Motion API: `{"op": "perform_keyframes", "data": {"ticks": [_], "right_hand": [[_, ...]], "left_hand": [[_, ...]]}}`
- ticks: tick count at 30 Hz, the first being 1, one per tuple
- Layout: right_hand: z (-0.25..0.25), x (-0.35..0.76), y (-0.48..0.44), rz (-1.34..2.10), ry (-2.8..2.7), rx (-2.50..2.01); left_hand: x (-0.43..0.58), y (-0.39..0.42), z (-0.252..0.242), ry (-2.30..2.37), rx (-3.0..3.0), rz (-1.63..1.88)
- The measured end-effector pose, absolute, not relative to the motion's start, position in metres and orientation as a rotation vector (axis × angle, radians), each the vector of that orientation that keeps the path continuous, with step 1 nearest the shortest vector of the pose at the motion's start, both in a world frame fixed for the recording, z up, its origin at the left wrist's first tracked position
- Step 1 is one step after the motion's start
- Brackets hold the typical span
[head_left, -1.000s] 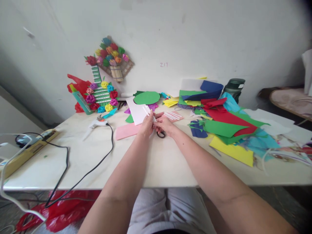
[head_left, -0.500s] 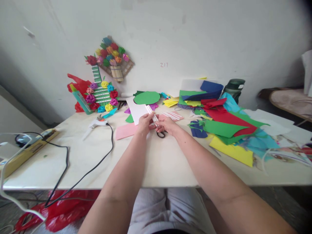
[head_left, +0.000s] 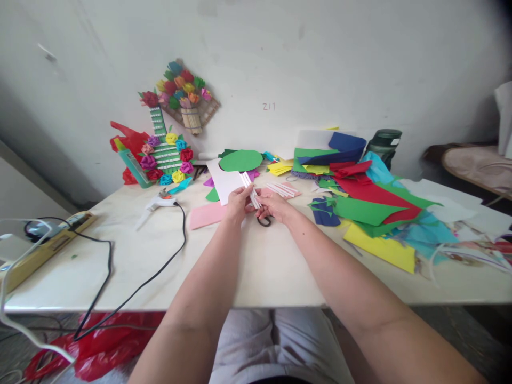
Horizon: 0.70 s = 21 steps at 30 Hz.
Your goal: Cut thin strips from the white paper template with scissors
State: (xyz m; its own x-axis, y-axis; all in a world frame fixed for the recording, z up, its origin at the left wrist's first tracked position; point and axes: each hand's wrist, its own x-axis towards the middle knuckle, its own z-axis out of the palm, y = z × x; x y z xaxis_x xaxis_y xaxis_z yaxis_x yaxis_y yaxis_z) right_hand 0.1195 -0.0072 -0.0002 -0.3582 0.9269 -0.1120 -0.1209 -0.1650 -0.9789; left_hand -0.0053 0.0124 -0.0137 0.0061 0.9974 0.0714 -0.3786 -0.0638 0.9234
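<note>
A small bundle of thin white paper sticks (head_left: 245, 180) is held between my two hands, tilted up and to the left. My left hand (head_left: 238, 204) is closed round the sticks from the left side. From the right, the fingers of my right hand (head_left: 275, 205) pinch their lower end. Just under my right hand a black scissors handle (head_left: 264, 221) shows; the blades are hidden. More white sticks (head_left: 281, 189) lie on pink paper beyond my right hand. A white sheet (head_left: 222, 181) and a pink sheet (head_left: 207, 216) lie by my left hand.
A white glue gun (head_left: 157, 204) with a black cord lies on the left, near a glue bottle (head_left: 134, 166) and a flower-decorated guitar shape (head_left: 167, 156). Coloured paper sheets (head_left: 376, 213) pile up on the right, before a dark green bottle (head_left: 384, 146). A power strip (head_left: 56, 242) sits far left.
Both hands stay in almost the same place. The sticks have shifted very slightly in the grip, and the fingers of my right hand have moved a little.
</note>
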Motion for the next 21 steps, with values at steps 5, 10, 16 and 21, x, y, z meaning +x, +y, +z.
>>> {"op": "perform_keyframes", "data": {"ticks": [5,10,16,21], "right_hand": [[0.002,0.115,-0.012,1.575,-1.331,-1.024],[0.004,0.109,-0.015,1.409,-1.342,-1.162],[0.004,0.109,-0.012,1.384,-1.313,-1.189],[0.003,0.11,-0.01,1.318,-1.321,-1.198]], "left_hand": [[-0.004,0.009,-0.009,0.894,0.95,1.431],[0.0,0.004,-0.005,0.912,0.936,1.438],[0.001,0.003,-0.005,0.924,0.924,1.457],[0.003,0.003,-0.004,0.89,0.843,1.504]]}}
